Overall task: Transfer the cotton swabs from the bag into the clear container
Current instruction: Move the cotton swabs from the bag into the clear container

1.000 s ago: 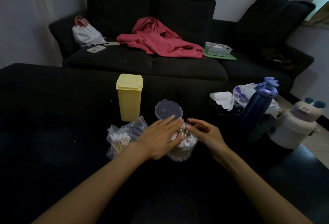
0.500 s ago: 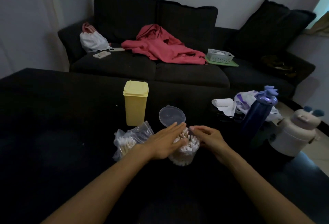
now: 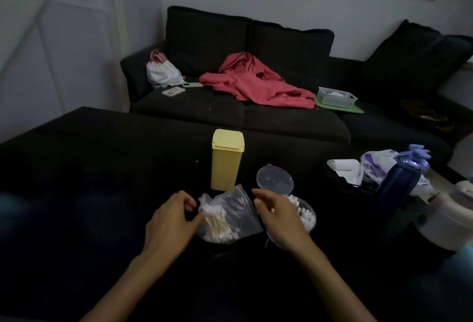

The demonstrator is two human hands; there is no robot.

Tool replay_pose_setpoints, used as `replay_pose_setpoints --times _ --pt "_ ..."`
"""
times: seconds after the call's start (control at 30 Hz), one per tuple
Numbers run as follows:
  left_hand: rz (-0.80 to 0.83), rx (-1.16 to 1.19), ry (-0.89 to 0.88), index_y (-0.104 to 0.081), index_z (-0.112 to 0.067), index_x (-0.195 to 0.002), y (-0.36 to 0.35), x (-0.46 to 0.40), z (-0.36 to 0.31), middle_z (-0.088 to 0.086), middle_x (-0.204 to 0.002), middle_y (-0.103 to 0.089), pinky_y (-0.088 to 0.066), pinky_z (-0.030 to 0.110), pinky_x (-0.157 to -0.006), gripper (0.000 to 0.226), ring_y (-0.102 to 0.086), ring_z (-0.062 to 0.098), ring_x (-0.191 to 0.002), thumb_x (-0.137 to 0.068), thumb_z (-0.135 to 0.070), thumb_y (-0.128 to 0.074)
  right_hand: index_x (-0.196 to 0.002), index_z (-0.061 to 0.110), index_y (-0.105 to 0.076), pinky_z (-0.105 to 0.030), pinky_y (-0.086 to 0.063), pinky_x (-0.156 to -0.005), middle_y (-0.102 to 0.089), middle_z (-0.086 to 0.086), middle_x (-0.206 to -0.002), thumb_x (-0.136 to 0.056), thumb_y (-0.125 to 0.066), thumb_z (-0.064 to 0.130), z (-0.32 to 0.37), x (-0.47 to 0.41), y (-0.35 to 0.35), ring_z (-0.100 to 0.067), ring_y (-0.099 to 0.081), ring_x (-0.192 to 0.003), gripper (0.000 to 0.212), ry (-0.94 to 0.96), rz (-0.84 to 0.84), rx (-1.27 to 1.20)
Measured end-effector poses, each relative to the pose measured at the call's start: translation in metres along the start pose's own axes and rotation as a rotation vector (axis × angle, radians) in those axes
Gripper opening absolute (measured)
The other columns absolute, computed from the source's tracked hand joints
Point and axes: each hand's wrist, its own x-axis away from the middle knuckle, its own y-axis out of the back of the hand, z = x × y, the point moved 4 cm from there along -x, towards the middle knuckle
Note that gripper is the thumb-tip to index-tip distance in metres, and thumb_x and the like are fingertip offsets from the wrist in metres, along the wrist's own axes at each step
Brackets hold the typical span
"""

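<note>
The left hand (image 3: 171,222) has its grip curled against the near-left edge of the bag (image 3: 230,213), thumb and fingertips seeming to pinch the plastic where the cotton swabs (image 3: 217,227) bunch up inside, though the dim light makes the exact contact hard to read. The right hand (image 3: 277,215) hovers over the gap between the bag and the clear container (image 3: 307,215), fingers loosely bent with the forefinger and thumb drawn toward each other near the bag's far corner; whether that grip has caught the plastic or holds nothing cannot be told. The bag lies on its side on the dark desk (image 3: 76,206), still carrying a good bundle of swabs, and the container stands just beside it on the right, already well filled with white tips. Its round lid (image 3: 275,178) lies off, just behind it, next to a yellow box (image 3: 226,159). Further right stand a dark blue bottle (image 3: 395,186) and a white jug (image 3: 445,219). By this layout the step in hand looks like going back to the bag for another batch. The next move likely calls for steadying or opening the bag's mouth with one hand while the other draws out a bunch, kept aligned so the sticks drop into the container upright.
</note>
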Motion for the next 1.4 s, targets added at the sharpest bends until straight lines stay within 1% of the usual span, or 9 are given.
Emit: replay_pose_setpoints --times 0.1,0.27,0.37,0.47,0.67,0.93,1.1,1.3,1.4 --pt "0.126 -0.016 0.147 -0.049 -0.027 -0.108 -0.007 -0.003 0.015 -0.013 -0.101 -0.057 -0.04 0.024 -0.062 0.052 -0.054 0.006 -0.089 -0.076 -0.066 -0.059 -0.137 0.013 -0.043 -0.001 -0.04 -0.079 -0.051 0.018 -0.111 -0.099 -0.042 0.017 -0.006 0.003 -0.024 0.009 -0.051 -0.094 0.038 -0.059 0.116 -0.068" --pt "0.335 0.078 0.223 -0.053 -0.024 -0.122 -0.036 -0.007 0.021 -0.009 -0.116 -0.064 -0.049 0.029 -0.084 0.07 -0.061 0.01 -0.103 -0.072 -0.072 -0.058 -0.15 0.011 -0.008 -0.035 -0.032 -0.112 -0.031 -0.005 -0.152 -0.098 -0.044 0.025 -0.026 0.001 -0.036 -0.019 -0.035 -0.137 0.064 -0.16 0.22 0.037" --pt "0.318 0.099 0.209 -0.061 -0.027 -0.104 -0.04 -0.014 0.022 -0.009 -0.106 -0.067 -0.053 0.032 -0.086 0.042 -0.064 0.01 -0.096 -0.077 -0.059 -0.065 -0.143 0.011 -0.034 -0.028 -0.045 -0.095 -0.06 -0.002 -0.124 -0.093 -0.054 0.021 -0.029 -0.001 -0.036 -0.015 -0.056 -0.115 0.055 -0.121 0.173 0.113" --pt "0.324 0.108 0.205 -0.064 -0.027 -0.084 -0.037 -0.025 0.029 -0.006 -0.098 -0.07 -0.054 0.036 -0.086 0.014 -0.065 0.012 -0.092 -0.085 -0.041 -0.064 -0.102 0.019 -0.068 -0.011 -0.048 -0.071 -0.068 0.007 -0.088 -0.088 -0.061 0.014 -0.027 -0.001 -0.027 -0.006 -0.065 -0.086 0.017 -0.038 0.08 0.121" --pt "0.503 0.458 0.171 -0.066 -0.012 -0.093 -0.034 -0.025 0.022 0.004 -0.09 -0.071 -0.052 0.013 -0.063 0.007 -0.067 0.001 -0.072 -0.092 -0.012 -0.059 -0.09 0.012 -0.066 -0.012 -0.051 -0.054 -0.066 -0.002 -0.074 -0.095 -0.044 -0.002 -0.021 0.008 -0.013 -0.006 -0.061 -0.061 0.027 -0.29 0.255 -0.41" --pt "0.568 0.554 0.125 -0.066 -0.01 -0.097 -0.039 -0.014 0.008 0.009 -0.09 -0.072 -0.056 0.02 -0.067 0.013 -0.069 0.011 -0.078 -0.093 -0.007 -0.054 -0.086 0.005 -0.076 -0.015 -0.043 -0.046 -0.064 -0.007 -0.055 -0.08 -0.074 0.02 -0.032 0.016 -0.016 -0.007 -0.056 -0.046 0.016 -0.254 0.274 -0.165" --pt "0.608 0.549 0.017 -0.069 -0.014 -0.093 -0.042 -0.008 -0.004 -0.002 -0.081 -0.073 -0.054 0.015 -0.066 0.02 -0.07 0.004 -0.075 -0.092 -0.001 -0.053 -0.082 -0.002 -0.072 -0.04 -0.055 -0.072 -0.072 -0.02 -0.081 -0.068 -0.081 0.036 -0.04 0.012 -0.019 -0.019 -0.066 -0.072 0.041 -0.273 0.222 -0.103" --pt "0.664 0.501 -0.07 -0.071 -0.015 -0.096 -0.039 -0.004 -0.009 0.003 -0.096 -0.073 -0.055 0.024 -0.081 0.023 -0.069 0.011 -0.092 -0.094 -0.005 -0.051 -0.066 0.023 -0.065 -0.009 -0.047 -0.052 -0.068 0.013 -0.058 -0.073 -0.079 0.015 -0.029 0.018 -0.024 0.003 -0.064 -0.059 0.018 -0.199 0.274 -0.231" --pt "0.632 0.473 -0.091 -0.072 -0.01 -0.097 -0.04 -0.003 -0.01 0.01 -0.097 -0.072 -0.053 0.032 -0.087 0.02 -0.069 0.015 -0.091 -0.093 -0.005 -0.053 -0.064 0.022 -0.065 -0.013 -0.049 -0.054 -0.066 0.009 -0.06 -0.073 -0.079 0.017 -0.035 0.015 -0.029 0.0 -0.062 -0.059 0.018 -0.197 0.216 -0.197"
